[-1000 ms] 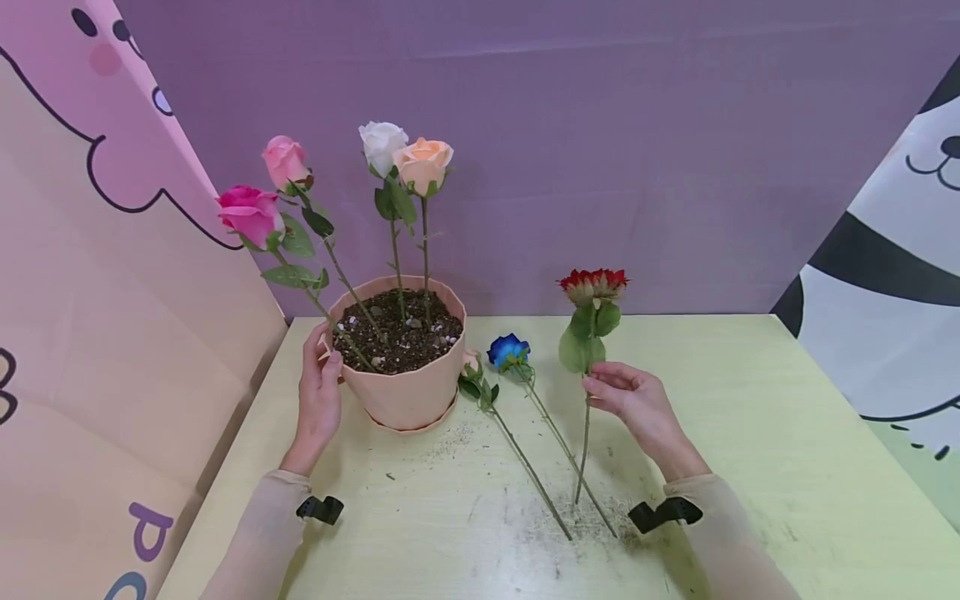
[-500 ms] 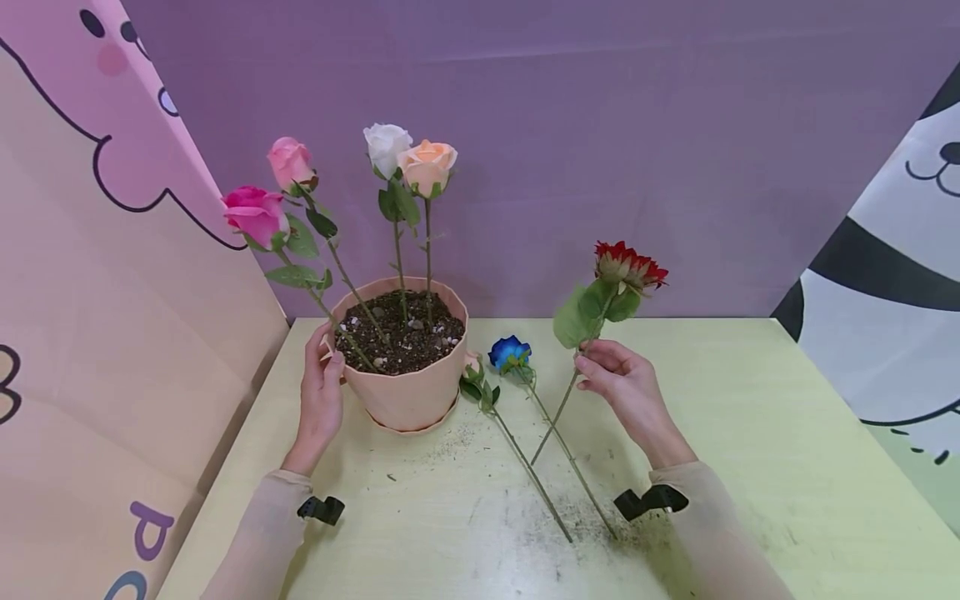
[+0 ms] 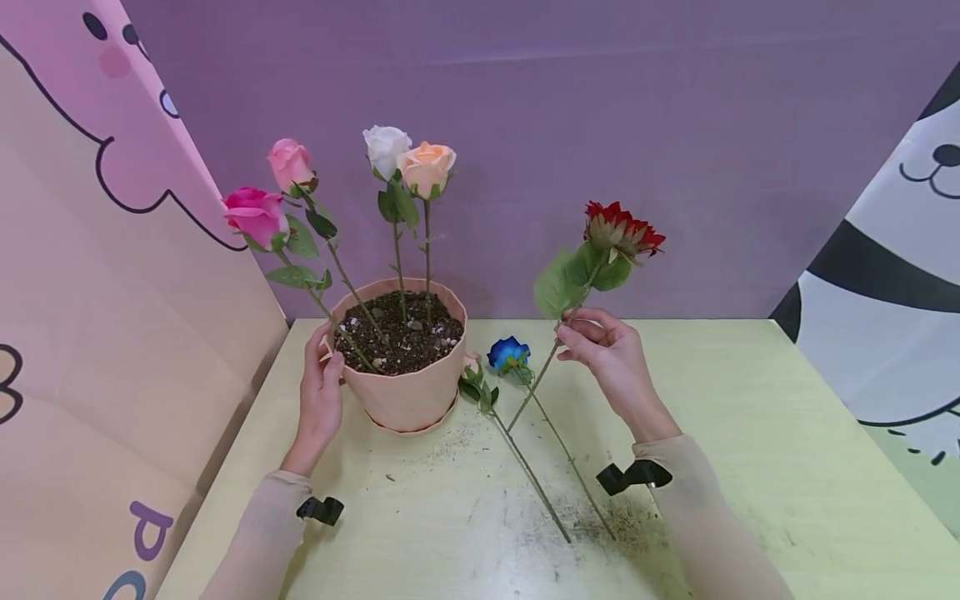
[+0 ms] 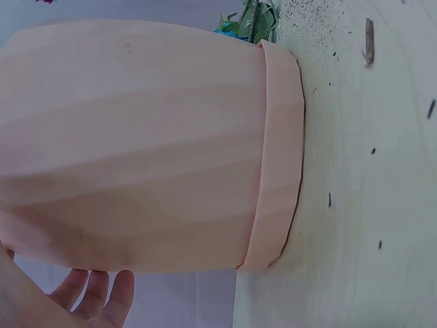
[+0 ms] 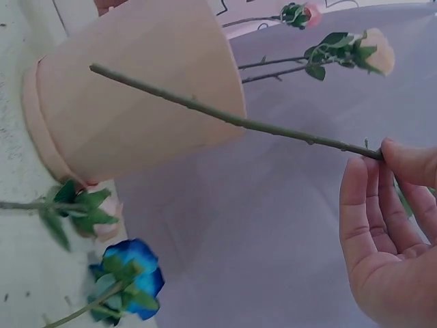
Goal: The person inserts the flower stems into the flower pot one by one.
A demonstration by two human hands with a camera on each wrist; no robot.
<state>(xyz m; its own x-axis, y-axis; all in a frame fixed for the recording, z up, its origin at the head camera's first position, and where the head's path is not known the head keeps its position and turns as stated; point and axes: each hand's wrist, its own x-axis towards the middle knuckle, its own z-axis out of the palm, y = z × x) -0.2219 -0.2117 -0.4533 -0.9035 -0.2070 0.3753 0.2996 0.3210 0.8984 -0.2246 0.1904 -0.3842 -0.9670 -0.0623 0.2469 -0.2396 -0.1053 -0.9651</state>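
Note:
A pale pink flower pot point(image 3: 405, 392) of dark soil holds several upright roses, among them a hot pink point(image 3: 257, 217), a white point(image 3: 387, 152) and a peach one point(image 3: 427, 169). My left hand point(image 3: 321, 396) holds the pot's left side near the rim, its fingertips against the wall in the left wrist view. Right of the pot, my right hand point(image 3: 600, 354) pinches the stem of a red flower point(image 3: 621, 231) between thumb and fingers, below its leaves. The bloom tilts up to the right. In the right wrist view the bare stem point(image 5: 246, 124) overlaps the pot.
On the table point(image 3: 787, 467) right of the pot lie a blue rose point(image 3: 509, 354) and a pale pink rose point(image 3: 472, 363), stems toward the front. Soil crumbs point(image 3: 637, 529) scatter around the stem ends. A purple backdrop point(image 3: 675, 150) stands behind.
My right hand has moved left and up with the red flower. The flower's stem has swung from nearly upright to slanting, lower end toward the pot. The left hand has stayed on the pot.

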